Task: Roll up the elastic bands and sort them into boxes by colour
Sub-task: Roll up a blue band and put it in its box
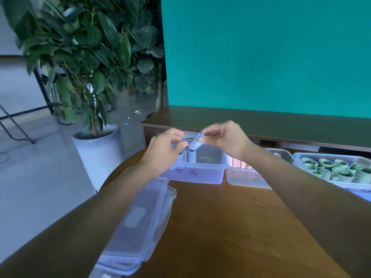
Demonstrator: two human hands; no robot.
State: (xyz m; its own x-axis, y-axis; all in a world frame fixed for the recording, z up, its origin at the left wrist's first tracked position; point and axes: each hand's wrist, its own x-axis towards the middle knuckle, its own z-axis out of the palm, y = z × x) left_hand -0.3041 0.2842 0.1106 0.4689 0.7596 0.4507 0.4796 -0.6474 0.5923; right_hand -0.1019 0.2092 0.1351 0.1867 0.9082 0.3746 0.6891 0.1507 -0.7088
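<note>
Both hands hold a blue elastic band (195, 143), partly rolled, above the left clear box (208, 173). My right hand (224, 137) pinches the roll at its top. My left hand (166, 149) grips the band's other end from the left. A rolled blue band (191, 156) stands upright inside that box. The middle box (247, 180) holds pink rolls (239, 163), partly hidden by my right forearm. The right box (301, 157) holds several green rolls (337, 169).
A stack of clear box lids (140, 223) lies at the table's left edge under my left forearm. The brown wooden table (230, 227) is round at the left. A potted plant (96, 145) stands on the floor to the left. A teal wall and a wooden ledge (261, 119) run behind the boxes.
</note>
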